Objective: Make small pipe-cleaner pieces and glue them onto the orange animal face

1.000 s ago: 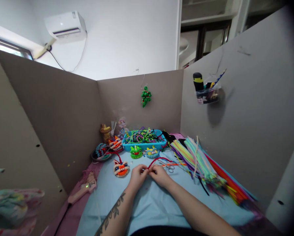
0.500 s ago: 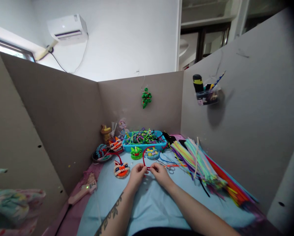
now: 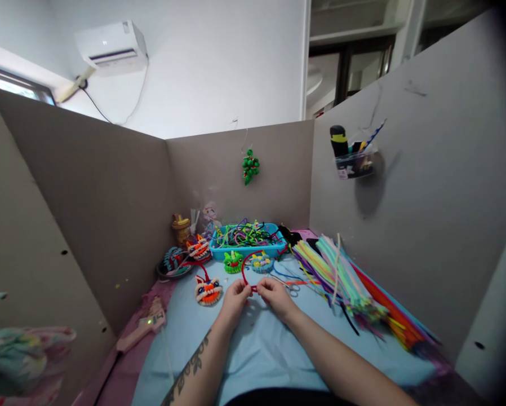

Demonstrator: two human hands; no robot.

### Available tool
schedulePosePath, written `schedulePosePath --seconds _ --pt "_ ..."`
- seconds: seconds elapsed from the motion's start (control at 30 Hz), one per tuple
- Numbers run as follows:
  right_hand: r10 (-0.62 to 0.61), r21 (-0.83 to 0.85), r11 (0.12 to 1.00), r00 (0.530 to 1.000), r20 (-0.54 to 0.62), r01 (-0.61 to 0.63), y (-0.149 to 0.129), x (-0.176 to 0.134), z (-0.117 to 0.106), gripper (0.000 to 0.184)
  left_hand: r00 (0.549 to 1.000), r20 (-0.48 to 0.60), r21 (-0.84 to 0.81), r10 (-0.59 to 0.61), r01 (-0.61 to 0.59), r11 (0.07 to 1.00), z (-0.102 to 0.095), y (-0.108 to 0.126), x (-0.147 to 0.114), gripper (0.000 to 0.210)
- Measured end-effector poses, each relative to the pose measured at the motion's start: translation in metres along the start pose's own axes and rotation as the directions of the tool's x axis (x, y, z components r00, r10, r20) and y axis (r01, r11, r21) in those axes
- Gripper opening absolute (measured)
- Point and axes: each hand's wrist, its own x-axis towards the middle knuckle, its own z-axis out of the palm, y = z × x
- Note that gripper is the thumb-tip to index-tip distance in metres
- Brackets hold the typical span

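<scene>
A red pipe cleaner (image 3: 243,269) runs between my two hands and curves up in a loop behind them. My left hand (image 3: 237,296) pinches it, fingers closed. Just to the right, my right hand (image 3: 274,296) grips the same pipe cleaner, a short stretch showing between the fingertips. Left of my hands lies an orange and cream lion-head figure (image 3: 208,292) with a red strand at its top. Beyond the hands sit a green figure (image 3: 233,263) and a light blue and yellow figure (image 3: 262,263). Scissors (image 3: 294,290) lie right of my right hand.
A blue basket (image 3: 248,252) of tangled pipe cleaners stands at the back. Bundles of coloured pipe cleaners (image 3: 341,276) spread along the right. A pink glue gun (image 3: 141,331) rests at left, near a dark bowl (image 3: 174,274). Grey partitions (image 3: 240,197) enclose the table on three sides.
The view has shifted slightly. The red loop leans a little further left, and both hands keep hold of the pipe cleaner in nearly the same place.
</scene>
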Motion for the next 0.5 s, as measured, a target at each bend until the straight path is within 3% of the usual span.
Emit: schedulePosePath --seconds 0.3,0.4,0.5 --pt "-0.112 -0.184 0.977 0.993 -0.032 0.105 -0.0015 0.0007 0.0076 0.019 0.986 -0.094 0.015 0.137 -0.136 0.991 0.0031 0.0032 -0.0035 0.026" --pt "-0.133 -0.215 0.969 0.99 -0.039 0.121 -0.0024 -0.0009 0.0075 0.017 0.989 -0.113 -0.023 0.1 -0.103 0.994 0.0038 0.0035 -0.0043 0.025" --pt "-0.237 -0.323 0.924 0.97 -0.058 0.206 -0.0052 -0.0043 0.0058 0.009 0.992 -0.127 -0.111 0.004 -0.018 0.994 0.0031 0.0049 -0.0047 0.027"
